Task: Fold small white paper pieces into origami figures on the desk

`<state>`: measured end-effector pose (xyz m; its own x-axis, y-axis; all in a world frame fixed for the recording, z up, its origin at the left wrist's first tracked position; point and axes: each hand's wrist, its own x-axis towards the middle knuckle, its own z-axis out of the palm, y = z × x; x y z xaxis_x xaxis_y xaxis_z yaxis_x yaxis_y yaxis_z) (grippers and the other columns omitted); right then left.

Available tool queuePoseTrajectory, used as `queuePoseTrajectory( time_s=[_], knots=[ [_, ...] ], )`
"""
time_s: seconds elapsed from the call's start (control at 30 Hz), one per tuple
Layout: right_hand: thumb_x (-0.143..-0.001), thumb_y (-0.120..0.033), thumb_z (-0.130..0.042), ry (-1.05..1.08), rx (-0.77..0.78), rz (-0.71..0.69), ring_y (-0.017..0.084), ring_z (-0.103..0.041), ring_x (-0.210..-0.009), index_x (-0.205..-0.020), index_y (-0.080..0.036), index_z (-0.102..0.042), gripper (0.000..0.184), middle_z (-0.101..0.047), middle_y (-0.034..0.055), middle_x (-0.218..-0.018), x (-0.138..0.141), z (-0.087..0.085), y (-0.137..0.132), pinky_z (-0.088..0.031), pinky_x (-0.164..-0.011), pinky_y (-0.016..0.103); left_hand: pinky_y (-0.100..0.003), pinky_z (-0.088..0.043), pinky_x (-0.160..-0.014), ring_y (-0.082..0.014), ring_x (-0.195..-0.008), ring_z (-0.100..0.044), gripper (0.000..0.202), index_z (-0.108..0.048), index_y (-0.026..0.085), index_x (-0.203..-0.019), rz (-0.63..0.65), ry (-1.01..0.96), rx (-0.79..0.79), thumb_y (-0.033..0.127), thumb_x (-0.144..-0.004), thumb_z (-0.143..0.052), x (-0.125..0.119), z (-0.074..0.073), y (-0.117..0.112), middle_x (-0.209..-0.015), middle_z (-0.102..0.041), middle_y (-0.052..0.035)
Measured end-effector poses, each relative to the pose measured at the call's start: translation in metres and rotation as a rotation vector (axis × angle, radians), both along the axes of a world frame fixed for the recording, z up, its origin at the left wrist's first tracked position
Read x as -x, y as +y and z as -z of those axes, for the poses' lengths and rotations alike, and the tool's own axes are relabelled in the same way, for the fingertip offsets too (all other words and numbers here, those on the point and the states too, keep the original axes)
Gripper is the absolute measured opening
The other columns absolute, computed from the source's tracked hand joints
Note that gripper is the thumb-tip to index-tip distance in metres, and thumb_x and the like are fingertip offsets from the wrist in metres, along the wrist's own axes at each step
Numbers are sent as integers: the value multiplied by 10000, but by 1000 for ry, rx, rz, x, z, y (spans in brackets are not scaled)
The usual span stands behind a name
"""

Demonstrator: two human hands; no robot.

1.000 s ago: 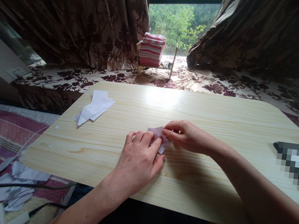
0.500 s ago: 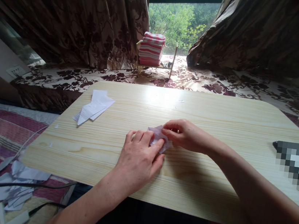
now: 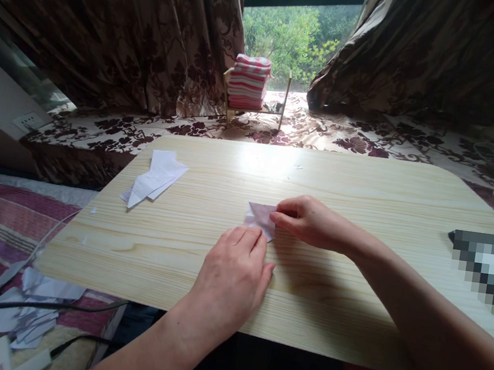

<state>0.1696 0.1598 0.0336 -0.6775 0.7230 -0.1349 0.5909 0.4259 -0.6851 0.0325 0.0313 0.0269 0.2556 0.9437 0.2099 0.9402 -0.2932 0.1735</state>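
Observation:
A small folded piece of paper (image 3: 260,214), pale lilac and white, lies near the middle of the wooden table (image 3: 365,188). My left hand (image 3: 236,265) rests on its near edge, fingers close together and fingertips pressing it to the tabletop. At the paper's right edge, my right hand (image 3: 303,220) pinches it between thumb and forefinger. The left fingers cover the near part of the paper. Farther left on the table lies a loose group of white paper pieces (image 3: 160,173), overlapping one another.
Tiny paper scraps (image 3: 93,210) dot the table's left side. Off its left edge lie more paper pieces (image 3: 33,308), black cables (image 3: 8,302) and a white plug (image 3: 0,353). A pixelated object (image 3: 486,265) is at the right. Folded striped cloths (image 3: 248,82) stand stacked on a small rack beyond.
The paper now lies flatter, with more of its face showing. My left hand has drawn back toward me, its fingers closer together. My right hand keeps its pinch nearly in place.

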Motion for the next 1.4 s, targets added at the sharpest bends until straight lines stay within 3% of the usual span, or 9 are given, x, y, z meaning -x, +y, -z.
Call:
queuePoseTrajectory(
  time_s=[0.13,0.33,0.83,1.07,1.17,1.23,1.33,1.4],
  knots=[
    [-746,-309,-478,9,2,3,87,-296,-508,-528,-179,-422,259,-328,-53,-525,-1,0,1,-206,-453,240,-426,-445,-877,-264,-985,-540,308,-585,127,-1147,3,28,46,249,-893,-460,1,-2,8,-1049,-612,-113],
    [-747,-321,-475,12,-8,1,89,-299,-514,-541,-173,-454,255,-331,-53,-530,-1,1,2,-212,-461,243,-448,-413,-894,-275,-1044,-500,336,-570,173,-1194,11,37,44,301,-909,-445,5,-1,10,-1121,-584,-107],
    [-820,-370,-478,99,48,10,84,-354,-491,-656,-132,-608,317,-462,-25,-537,3,-2,0,-260,-441,209,-465,-397,-934,-293,-1123,-477,378,-546,144,-1239,12,3,3,296,-907,-450,7,7,7,-1259,-549,-142],
    [-838,-376,-487,95,57,-14,88,-395,-488,-691,-128,-638,325,-504,-20,-545,2,3,0,-275,-447,211,-420,-424,-896,-254,-1042,-533,299,-616,164,-1135,-16,-132,-37,272,-881,-502,17,-6,16,-1135,-601,-113],
    [-850,-360,-482,66,-28,-29,106,-449,-521,-694,-131,-657,328,-562,4,-589,3,5,2,-309,-480,225,-411,-424,-888,-245,-1022,-551,275,-630,153,-1110,-148,-193,-133,223,-869,-519,26,-13,37,-1093,-634,-100],
    [-858,-319,-486,30,-128,-44,120,-497,-559,-764,-135,-689,289,-618,30,-674,3,2,-2,-332,-513,235,-394,-437,-859,-237,-969,-579,236,-657,154,-1049,-140,-194,-52,203,-838,-563,29,-13,51,-1013,-679,-78],
    [-859,-226,-499,-51,-430,30,143,-543,-613,-983,-152,-685,235,-650,73,-855,-2,-9,-20,-351,-563,261,-383,-438,-816,-220,-855,-605,141,-689,182,-806,-112,-157,30,195,-836,-552,31,-11,62,-828,-707,-37],
    [-878,-183,-469,-85,-601,29,171,-559,-671,-987,-163,-670,229,-638,91,-895,-4,-14,-39,-350,-565,271,-377,-436,-807,-215,-830,-606,161,-677,184,-745,-123,-158,22,200,-837,-545,31,-9,63,-799,-706,-33]
  ],
)
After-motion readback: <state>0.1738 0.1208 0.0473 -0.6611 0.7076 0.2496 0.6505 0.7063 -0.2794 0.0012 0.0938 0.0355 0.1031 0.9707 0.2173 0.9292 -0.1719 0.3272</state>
